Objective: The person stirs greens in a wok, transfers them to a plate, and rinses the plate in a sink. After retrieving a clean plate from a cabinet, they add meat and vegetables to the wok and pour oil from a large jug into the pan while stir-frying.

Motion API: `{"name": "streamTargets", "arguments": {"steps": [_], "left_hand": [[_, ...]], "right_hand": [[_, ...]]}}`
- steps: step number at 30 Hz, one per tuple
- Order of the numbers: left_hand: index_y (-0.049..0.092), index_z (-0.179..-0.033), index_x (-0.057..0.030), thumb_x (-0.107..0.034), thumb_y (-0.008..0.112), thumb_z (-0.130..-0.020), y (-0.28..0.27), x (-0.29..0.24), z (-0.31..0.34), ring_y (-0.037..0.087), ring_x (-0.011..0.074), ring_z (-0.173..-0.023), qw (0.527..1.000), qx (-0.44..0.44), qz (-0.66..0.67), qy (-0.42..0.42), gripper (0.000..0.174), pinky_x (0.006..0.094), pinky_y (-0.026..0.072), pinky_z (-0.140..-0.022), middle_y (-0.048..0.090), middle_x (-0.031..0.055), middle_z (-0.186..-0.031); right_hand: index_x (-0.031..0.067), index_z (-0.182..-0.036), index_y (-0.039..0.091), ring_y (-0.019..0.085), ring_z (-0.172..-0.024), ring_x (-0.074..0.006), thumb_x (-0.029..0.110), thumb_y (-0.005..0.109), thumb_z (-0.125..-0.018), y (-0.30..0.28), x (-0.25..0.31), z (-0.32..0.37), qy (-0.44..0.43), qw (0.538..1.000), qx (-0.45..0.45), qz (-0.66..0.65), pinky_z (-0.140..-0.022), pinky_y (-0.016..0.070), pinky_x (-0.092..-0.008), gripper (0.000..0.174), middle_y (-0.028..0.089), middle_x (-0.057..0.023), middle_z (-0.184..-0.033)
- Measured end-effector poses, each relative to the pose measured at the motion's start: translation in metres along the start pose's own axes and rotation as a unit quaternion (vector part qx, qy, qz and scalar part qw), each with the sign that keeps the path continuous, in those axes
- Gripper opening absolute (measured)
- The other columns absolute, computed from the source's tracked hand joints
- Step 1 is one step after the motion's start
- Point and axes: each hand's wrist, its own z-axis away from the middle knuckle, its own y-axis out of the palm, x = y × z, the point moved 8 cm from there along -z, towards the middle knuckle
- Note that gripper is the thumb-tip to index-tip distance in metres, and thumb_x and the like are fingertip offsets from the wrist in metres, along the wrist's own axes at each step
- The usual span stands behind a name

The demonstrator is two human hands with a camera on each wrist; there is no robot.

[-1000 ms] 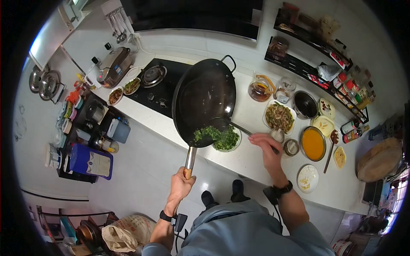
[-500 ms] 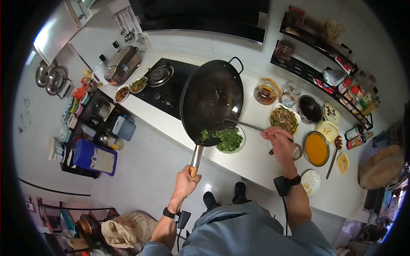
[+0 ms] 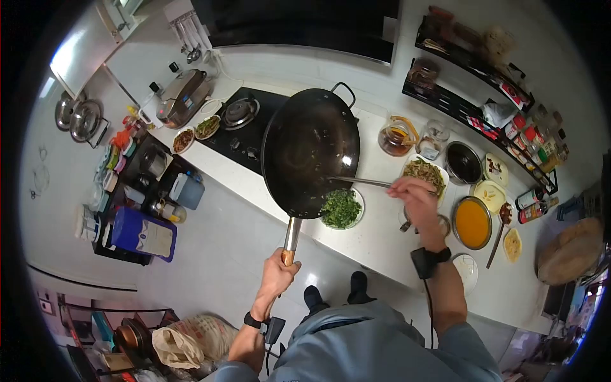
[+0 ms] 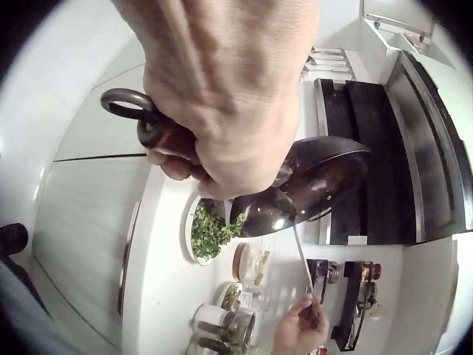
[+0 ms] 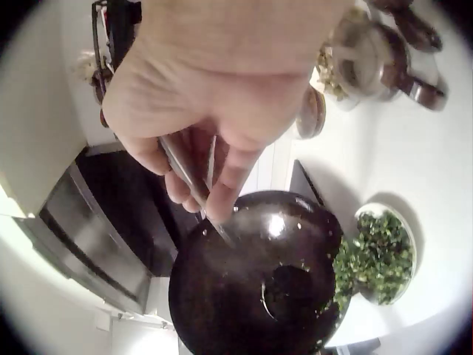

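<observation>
My left hand (image 3: 280,272) grips the handle of a large dark wok (image 3: 305,140), which is held tilted with its low side by the plate of chopped greens (image 3: 342,210). In the left wrist view this hand hides much of the handle, and a hanging ring sticks out at its end. My right hand (image 3: 417,198) holds the long metal handle of a ladle (image 5: 196,177). The ladle's dark head is inside the wok in the right wrist view. Small green bits cling to the wok's inner wall, and greens (image 5: 344,270) lie along its rim beside the plate.
Behind the wok is a black gas stove (image 3: 238,137). To the right stand a glass teapot (image 3: 396,137), a plate of cooked food (image 3: 423,173), a dark pot (image 3: 463,162), a bowl of orange liquid (image 3: 472,221) and a white plate (image 3: 466,274). A spice rack (image 3: 484,121) hangs above them.
The greens at the wok's low side have gone from there, and the heap on the plate shows more fully. The ladle's handle now lies flatter across the head view, with the right hand slightly higher.
</observation>
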Motion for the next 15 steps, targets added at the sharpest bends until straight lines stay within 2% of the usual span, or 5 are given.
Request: {"name": "streamTargets", "arguments": {"steps": [3, 5, 7, 12, 15], "left_hand": [[0.06, -0.094, -0.0007, -0.017, 0.081, -0.087, -0.002, 0.0, 0.003, 0.062, 0.0192, -0.057, 1.0, -0.009, -0.007, -0.006, 0.027, 0.0384, 0.0502, -0.056, 0.061, 0.0096, -0.067], [0.06, -0.094, 0.0001, -0.018, 0.081, -0.086, -0.003, 0.006, 0.0, 0.063, 0.0225, -0.061, 0.999, -0.021, -0.029, 0.025, 0.029, 0.0403, 0.052, -0.06, 0.062, 0.0122, -0.068], [0.061, -0.094, 0.0005, -0.019, 0.081, -0.086, -0.003, 0.008, 0.001, 0.063, 0.0244, -0.062, 0.999, -0.018, -0.028, 0.019, 0.03, 0.0413, 0.0526, -0.062, 0.062, 0.0135, -0.069], [0.061, -0.095, 0.0006, -0.02, 0.082, -0.085, 0.001, 0.01, 0.003, 0.063, 0.0282, -0.063, 0.999, -0.019, -0.041, 0.023, 0.031, 0.0425, 0.0534, -0.065, 0.062, 0.0161, -0.07], [0.061, -0.095, 0.0005, -0.019, 0.082, -0.085, 0.001, 0.012, 0.005, 0.063, 0.0299, -0.064, 0.999, -0.021, -0.032, 0.034, 0.031, 0.0431, 0.0535, -0.065, 0.062, 0.017, -0.07]], "right_hand": [[-0.0088, -0.1, 0.073, 0.074, -0.102, -0.0353, 0.0, 0.052, -0.101, 0.027, -0.008, -0.002, 0.023, 0.999, 0.016, -0.02, -0.095, 0.062, -0.0467, 0.023, 0.074, -0.0234, -0.108], [-0.0092, -0.1, 0.073, 0.074, -0.102, -0.0318, 0.001, 0.053, -0.101, 0.009, -0.002, -0.002, 0.033, 0.999, 0.014, -0.007, -0.094, 0.0624, -0.0449, 0.022, 0.074, -0.0232, -0.109], [-0.0099, -0.098, 0.072, 0.074, -0.102, -0.0298, 0.001, 0.053, -0.102, 0.007, 0.02, 0.0, -0.015, 0.993, 0.023, 0.116, -0.092, 0.0632, -0.0417, 0.023, 0.074, -0.0237, -0.108], [-0.0137, -0.113, 0.074, 0.073, -0.113, -0.0288, -0.001, 0.055, -0.106, 0.052, 0.026, -0.027, -0.085, 0.994, -0.041, 0.055, -0.102, 0.0603, -0.0407, 0.023, 0.071, -0.0222, -0.126], [-0.013, -0.111, 0.075, 0.073, -0.114, -0.0277, -0.002, 0.055, -0.106, 0.066, 0.016, -0.02, -0.073, 0.988, -0.025, 0.136, -0.103, 0.0596, -0.0395, 0.023, 0.074, -0.0198, -0.121]]}}
